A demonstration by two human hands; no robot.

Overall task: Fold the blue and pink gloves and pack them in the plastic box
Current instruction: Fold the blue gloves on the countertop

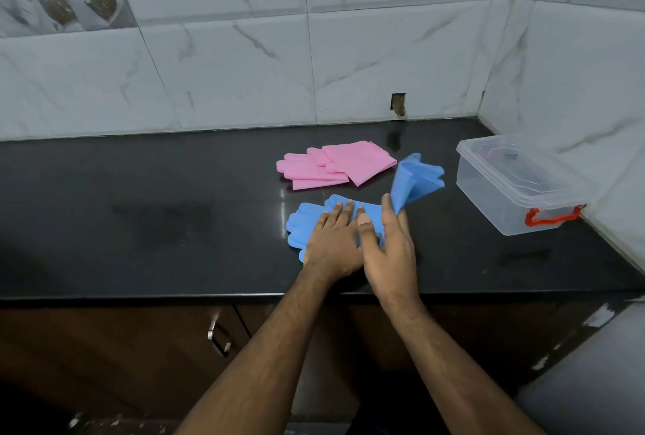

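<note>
Left hand (333, 242) flat, pinning blue gloves (303, 225) on counter (157, 225). Right hand (391, 246) pinches cuff end (413, 178), lifted. Fold cuffs over fingers, align edges, press crease. Pink gloves (335, 164) behind; box (516, 186) right, lid on.

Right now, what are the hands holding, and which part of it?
The right hand lifts the blue gloves by the cuff end. The left hand presses flat on their finger end.

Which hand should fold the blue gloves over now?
Probably the right hand: it already pinches the raised cuff end of the blue gloves, while the left hand presses the finger end flat.
</note>
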